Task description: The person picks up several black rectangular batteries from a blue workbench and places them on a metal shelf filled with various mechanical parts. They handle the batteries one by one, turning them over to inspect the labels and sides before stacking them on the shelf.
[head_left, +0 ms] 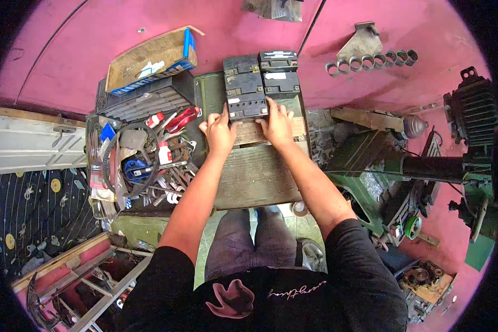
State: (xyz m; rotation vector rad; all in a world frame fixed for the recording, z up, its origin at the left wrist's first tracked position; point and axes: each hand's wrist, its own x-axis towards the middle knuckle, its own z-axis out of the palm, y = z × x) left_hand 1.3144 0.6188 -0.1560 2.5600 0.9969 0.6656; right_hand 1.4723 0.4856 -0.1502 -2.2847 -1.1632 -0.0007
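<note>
A black battery (pixel 247 109) with a row of round holes along its top lies at the near end of a group of batteries on the green bench (pixel 254 177). My left hand (pixel 220 134) holds its left side, index finger along the edge and thumb by the near face. On the opposite side my right hand (pixel 277 125) grips it the same way. Directly behind it sits a dusty black battery (pixel 244 84), with another battery (pixel 240 65) farther back. To the right stand two more, a black battery (pixel 281 83) and one with a pale-marked top (pixel 278 59).
Left of my arm, a metal tray (pixel 201 145) holds piled hand tools and a black ring-shaped belt (pixel 108 166). A blue cardboard box (pixel 189 50) rests on a dark ribbed case (pixel 155 101) behind it. Green machinery (pixel 359 160) stands right of the bench.
</note>
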